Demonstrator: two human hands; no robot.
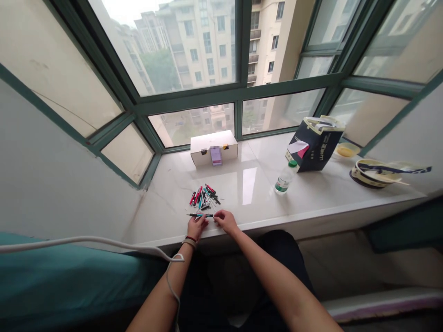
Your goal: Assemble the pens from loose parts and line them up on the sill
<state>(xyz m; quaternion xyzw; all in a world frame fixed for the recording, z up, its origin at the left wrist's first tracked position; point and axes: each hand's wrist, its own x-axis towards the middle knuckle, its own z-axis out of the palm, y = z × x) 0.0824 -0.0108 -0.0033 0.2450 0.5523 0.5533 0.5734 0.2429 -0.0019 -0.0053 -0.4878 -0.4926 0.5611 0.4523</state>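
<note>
A slim pen (199,215), dark with a teal section, lies level between my hands, its pointed tip to the left. My left hand (197,225) is closed on the pen's barrel from below. At the pen's right end, my right hand (224,221) is pinched; whether it grips the pen's end or a small part there is too small to tell. Just beyond my hands a loose pile of pen parts (205,197) in red, black, teal and white lies on the white stone sill (166,184).
A white box (214,148) stands at the window behind the pile. To the right are a plastic bottle (285,178) with a green cap, a dark paper bag (314,145) and a takeaway bowl (374,174). A white cable (145,247) crosses by my left forearm.
</note>
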